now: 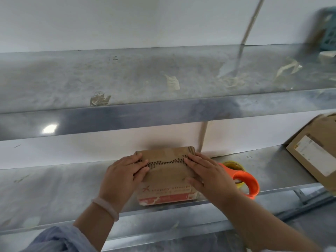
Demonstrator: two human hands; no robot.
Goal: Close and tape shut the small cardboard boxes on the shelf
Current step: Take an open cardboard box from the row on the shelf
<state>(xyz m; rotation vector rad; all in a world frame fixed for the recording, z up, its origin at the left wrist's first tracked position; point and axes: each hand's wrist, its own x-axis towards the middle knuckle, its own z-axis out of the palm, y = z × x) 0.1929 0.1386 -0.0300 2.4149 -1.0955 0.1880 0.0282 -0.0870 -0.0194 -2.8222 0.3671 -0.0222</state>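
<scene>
now pinning box (166, 177) flaps (163, 155) shut w/ left hand (125, 176) + right hand (209, 174), fingers (195, 160) flat, gripping nothing; risk: lifting off for tape (245, 180), popping open.

Two shiny metal shelves with boxes and tape on them

The lower shelf (54, 188) holds a small brown box (167, 171) near its front edge, with red print on its front side. Just beside it on the right lies an orange tape holder (249, 180) with a yellow roll of tape (233, 165). Farther right sits a bigger brown box (316, 151) with a white label, turned at an angle. The upper shelf (91, 73) looks dusty. Bits of old tape (172, 82) stick to it, and a heap of pale strips (232, 80) lies more to the right. At its far right end stands a blurry green basket (329, 33).
</scene>
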